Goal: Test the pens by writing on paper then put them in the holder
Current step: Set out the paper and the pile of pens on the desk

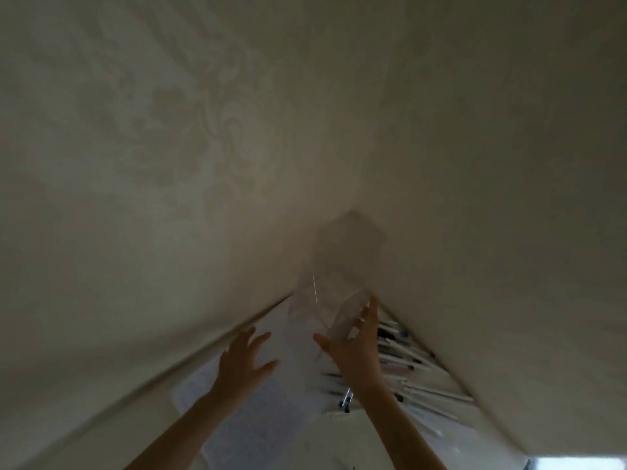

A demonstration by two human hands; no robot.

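The right hand [356, 347] reaches forward with its fingers spread and fairly straight, the thumb to one side of the clear holder [327, 310] and the other fingers to the other side. The hand is open, shaped for a wide grasp. The frame is too smeared to tell whether any finger already presses the holder's walls. The holder sits just beyond this hand's fingertips, back in the corner where the two walls [169, 164] meet. It seems to lean, but blur may account for that. It looks empty, though it is see-through and smeared, so this is uncertain.

The left hand [244, 361] is to the left of the right hand and a little nearer the person. It is also open, fingers fanned, and holds nothing. It hovers over the paper [254, 418], which lies under and behind it. This looks like a hand ready to steady the sheet or help with the holder.

The pens [407, 364] lie in a loose row just right of the right hand and wrist, along the foot of the wall. They have pale barrels and dark ends. Neither hand holds a pen.

My reading is that the holder is being fetched from the corner and brought nearer the paper and pens, so tested pens have only a short way to go. Testing appears not yet begun. Any marks on the paper are too blurred to read.
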